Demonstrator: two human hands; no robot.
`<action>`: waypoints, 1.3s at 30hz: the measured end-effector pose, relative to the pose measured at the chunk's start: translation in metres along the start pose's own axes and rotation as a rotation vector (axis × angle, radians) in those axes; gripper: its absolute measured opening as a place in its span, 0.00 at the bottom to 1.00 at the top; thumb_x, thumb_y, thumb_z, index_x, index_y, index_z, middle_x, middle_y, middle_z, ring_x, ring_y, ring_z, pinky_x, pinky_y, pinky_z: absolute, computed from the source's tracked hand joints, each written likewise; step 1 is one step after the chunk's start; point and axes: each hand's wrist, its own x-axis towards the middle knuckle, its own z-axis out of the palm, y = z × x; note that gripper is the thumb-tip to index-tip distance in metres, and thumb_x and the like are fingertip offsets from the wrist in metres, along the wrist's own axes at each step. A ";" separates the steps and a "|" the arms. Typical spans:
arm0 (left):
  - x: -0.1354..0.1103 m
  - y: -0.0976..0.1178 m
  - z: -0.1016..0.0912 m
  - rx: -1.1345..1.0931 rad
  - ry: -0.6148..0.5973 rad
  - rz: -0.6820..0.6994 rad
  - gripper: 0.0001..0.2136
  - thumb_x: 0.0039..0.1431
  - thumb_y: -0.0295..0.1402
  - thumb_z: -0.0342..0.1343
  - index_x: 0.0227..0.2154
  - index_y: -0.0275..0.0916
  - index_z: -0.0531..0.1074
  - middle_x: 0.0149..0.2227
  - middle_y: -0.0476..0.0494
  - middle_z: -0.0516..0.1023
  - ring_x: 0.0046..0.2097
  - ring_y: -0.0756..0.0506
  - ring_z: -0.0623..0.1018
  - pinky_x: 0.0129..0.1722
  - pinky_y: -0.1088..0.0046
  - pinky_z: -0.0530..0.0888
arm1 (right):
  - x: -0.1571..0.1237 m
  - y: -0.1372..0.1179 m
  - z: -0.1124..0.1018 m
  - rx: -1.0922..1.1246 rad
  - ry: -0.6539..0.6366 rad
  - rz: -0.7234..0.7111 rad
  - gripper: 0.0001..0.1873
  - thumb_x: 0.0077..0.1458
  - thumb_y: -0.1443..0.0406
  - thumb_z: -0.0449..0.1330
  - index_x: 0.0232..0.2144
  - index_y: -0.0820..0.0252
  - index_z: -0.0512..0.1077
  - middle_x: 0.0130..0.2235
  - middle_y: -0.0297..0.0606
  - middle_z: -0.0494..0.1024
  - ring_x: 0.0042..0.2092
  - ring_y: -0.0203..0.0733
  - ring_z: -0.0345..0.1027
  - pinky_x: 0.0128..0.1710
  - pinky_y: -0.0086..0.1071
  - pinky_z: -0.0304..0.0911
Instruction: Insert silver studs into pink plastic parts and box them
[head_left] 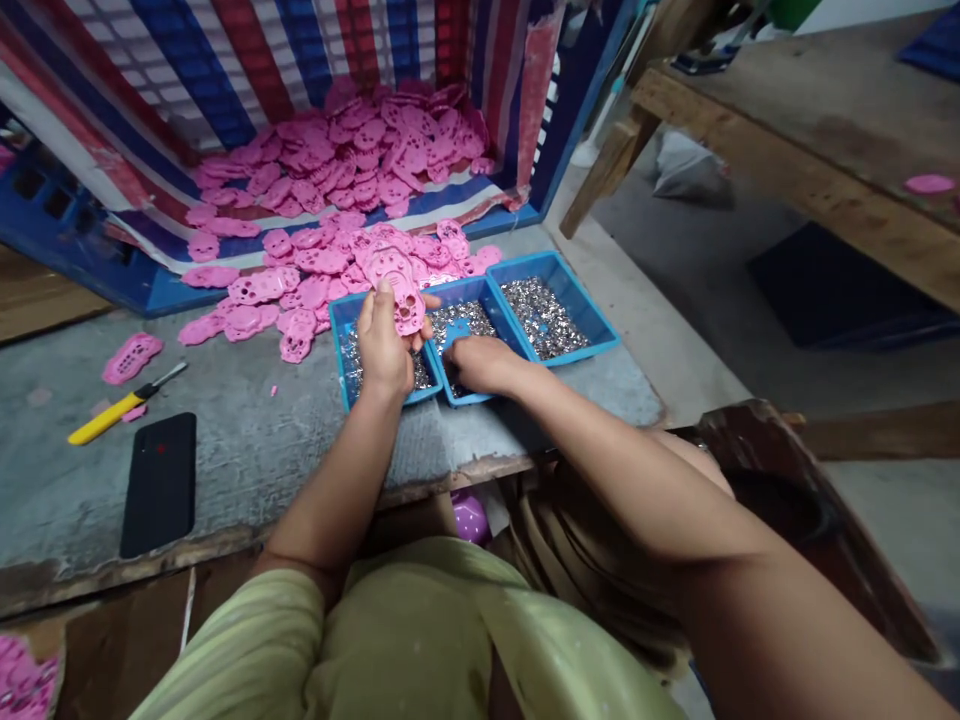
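Left hand (384, 345) grasps one pink plate (409, 300); right hand (480, 362) (grip: cannot tell) rests among three trays (600, 338).

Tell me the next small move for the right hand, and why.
Probably pinch one of the metal bits and lift it to the pink piece. The right hand rests in the middle tray among them, while the left hand holds the pink piece just above the trays.
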 end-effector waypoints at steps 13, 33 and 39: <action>-0.007 -0.005 0.001 0.006 0.029 -0.066 0.24 0.59 0.59 0.61 0.30 0.41 0.68 0.21 0.50 0.77 0.15 0.55 0.67 0.12 0.77 0.52 | -0.009 0.010 0.002 0.027 0.136 0.067 0.13 0.60 0.72 0.57 0.45 0.63 0.79 0.46 0.50 0.84 0.47 0.51 0.78 0.44 0.35 0.66; -0.032 -0.007 0.013 0.178 -0.189 -0.091 0.23 0.45 0.36 0.76 0.38 0.41 0.68 0.27 0.52 0.76 0.20 0.55 0.70 0.17 0.78 0.62 | -0.040 0.032 -0.012 1.491 0.410 -0.034 0.19 0.35 0.57 0.79 0.22 0.62 0.76 0.20 0.29 0.73 0.19 0.26 0.55 0.18 0.27 0.51; -0.034 -0.011 0.015 0.173 -0.209 -0.113 0.27 0.41 0.34 0.77 0.40 0.43 0.66 0.28 0.54 0.78 0.22 0.53 0.71 0.21 0.77 0.67 | -0.040 0.030 -0.010 1.445 0.446 0.012 0.24 0.30 0.54 0.80 0.20 0.62 0.74 0.19 0.29 0.72 0.19 0.27 0.55 0.18 0.26 0.48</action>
